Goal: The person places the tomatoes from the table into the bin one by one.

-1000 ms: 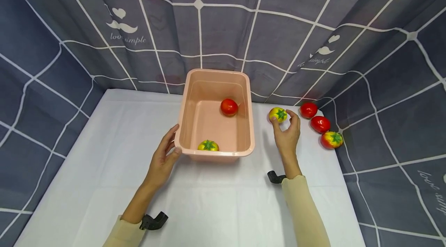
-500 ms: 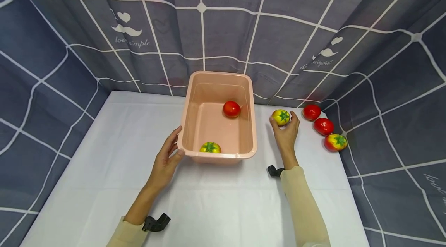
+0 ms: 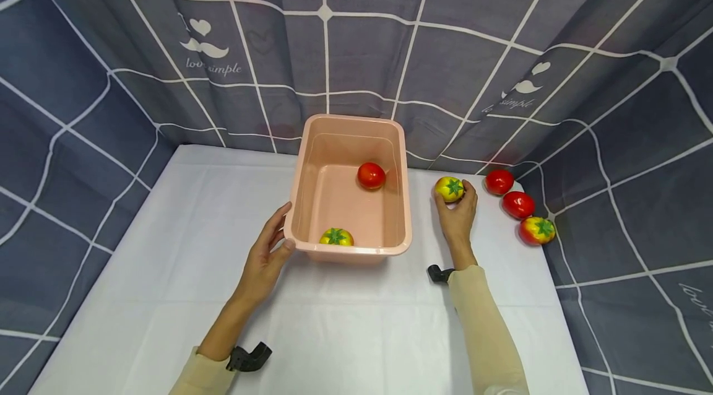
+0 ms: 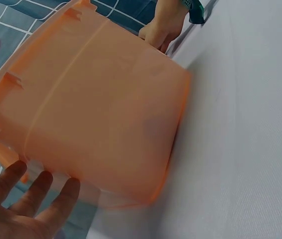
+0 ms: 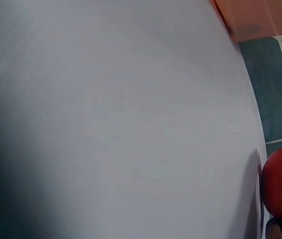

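In the head view a pink plastic bin [image 3: 351, 251] holds a red tomato [image 3: 371, 176] at the right and a yellow tomato with a green star-shaped top [image 3: 337, 236] near its front wall. My left hand [image 3: 264, 259] rests against the bin's front left corner; in the left wrist view its fairly straight fingers [image 4: 39, 191] touch the wall. To the right of the bin, my right hand [image 3: 458, 218] pinches another yellow tomato [image 3: 449, 188] between thumb and fingers. In the right wrist view that tomato [image 5: 280, 186] shows red and yellow, cut off by the frame.
Two red tomatoes [image 3: 499, 182] [image 3: 518, 204] and a red-yellow one [image 3: 537, 231] lie in a row near the right edge of the white-covered table [image 3: 345, 333]. A dark checked curtain [image 3: 362, 54] stands behind and at both sides. Black wrist mounts [image 3: 249, 356] sit on both forearms.
My right fingers have drawn in around the yellow tomato, which stays in nearly the same place. The left hand keeps its place at the bin. The head view has shifted slightly.
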Available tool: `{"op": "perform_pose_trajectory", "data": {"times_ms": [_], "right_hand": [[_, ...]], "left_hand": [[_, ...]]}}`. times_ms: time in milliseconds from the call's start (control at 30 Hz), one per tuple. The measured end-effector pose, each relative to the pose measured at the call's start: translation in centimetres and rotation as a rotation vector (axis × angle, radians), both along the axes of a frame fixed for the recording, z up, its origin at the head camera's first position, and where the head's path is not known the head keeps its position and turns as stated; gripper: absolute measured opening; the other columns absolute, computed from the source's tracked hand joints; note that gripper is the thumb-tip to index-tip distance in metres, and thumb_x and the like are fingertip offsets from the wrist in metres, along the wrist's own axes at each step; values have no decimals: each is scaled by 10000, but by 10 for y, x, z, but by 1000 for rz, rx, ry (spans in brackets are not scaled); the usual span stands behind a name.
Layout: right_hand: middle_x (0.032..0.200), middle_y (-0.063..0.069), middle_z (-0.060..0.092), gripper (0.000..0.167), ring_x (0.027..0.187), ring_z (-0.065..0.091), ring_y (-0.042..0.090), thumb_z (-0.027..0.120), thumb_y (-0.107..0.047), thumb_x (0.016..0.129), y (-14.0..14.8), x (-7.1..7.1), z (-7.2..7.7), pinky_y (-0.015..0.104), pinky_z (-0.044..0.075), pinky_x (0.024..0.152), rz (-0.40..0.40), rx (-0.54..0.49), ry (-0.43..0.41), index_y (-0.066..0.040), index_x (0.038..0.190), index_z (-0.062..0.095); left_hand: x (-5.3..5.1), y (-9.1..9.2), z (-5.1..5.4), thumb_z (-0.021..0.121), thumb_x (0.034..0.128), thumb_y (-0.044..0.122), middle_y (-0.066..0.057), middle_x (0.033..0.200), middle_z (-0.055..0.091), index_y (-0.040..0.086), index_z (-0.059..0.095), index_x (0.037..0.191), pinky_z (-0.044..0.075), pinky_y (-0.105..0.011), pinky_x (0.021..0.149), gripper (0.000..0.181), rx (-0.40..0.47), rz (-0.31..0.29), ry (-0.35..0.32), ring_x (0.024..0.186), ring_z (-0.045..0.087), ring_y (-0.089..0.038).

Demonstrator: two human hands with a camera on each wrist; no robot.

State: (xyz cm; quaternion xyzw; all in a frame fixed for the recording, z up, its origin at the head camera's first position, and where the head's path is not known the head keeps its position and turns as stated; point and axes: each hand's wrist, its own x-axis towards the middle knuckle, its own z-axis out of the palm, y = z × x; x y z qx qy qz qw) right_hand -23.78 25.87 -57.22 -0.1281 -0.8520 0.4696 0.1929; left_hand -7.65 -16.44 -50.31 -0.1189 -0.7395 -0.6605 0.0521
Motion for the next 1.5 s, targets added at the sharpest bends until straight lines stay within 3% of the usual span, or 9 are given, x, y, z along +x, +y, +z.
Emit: {"op": "perform_pose_trajectory", "data": {"times_ms": [233,433,767,967,1233,1500], "right_hand": [[1572,235,442,784,1480,465,375,823,-200,940,0,2,-1,494,355,1315,-15,-9,8,-40,1574,389],[1552,228,462,776,1442,506,387,834,-202,930,-1,4,2,506,388,1293,-10,-21,35,-41,1560,410],[1520,217,502,768,1353,563,349,862,-207,909,-12,17,23,491,483,1220,24,-51,132,-35,1539,457],[1492,179,543,771,1325,569,279,875,-225,892,-20,31,38,412,499,1175,47,-60,196,-37,1531,486],[1457,131,612,748,1294,612,241,879,-249,875,-30,59,71,151,472,1088,102,-12,315,-77,1518,537],[1437,281,599,721,1270,615,351,845,-57,851,-60,92,125,104,461,1112,200,-23,394,99,1474,519]], "left_hand": [[1,1,0,545,1101,24,-73,1734,355,267,301,1715,570,-179,1057,704,-2,-6,7,1456,531,-228],[1,0,-1,542,1103,21,-59,1748,340,270,292,1718,569,-184,1061,709,-10,-6,15,1479,512,-332],[2,0,1,559,1096,18,-62,1745,343,267,304,1714,566,-169,1058,713,-6,6,4,1475,518,-285],[2,1,3,561,1093,10,-60,1758,322,255,302,1715,561,-168,1070,717,7,-3,4,1493,504,-248],[-1,1,-1,554,1094,3,-42,1753,337,271,305,1714,568,-177,1066,719,14,-12,7,1480,494,-410],[2,1,4,561,1094,16,-84,1740,350,273,305,1714,569,-170,1056,719,13,0,-7,1466,511,-401]]}}
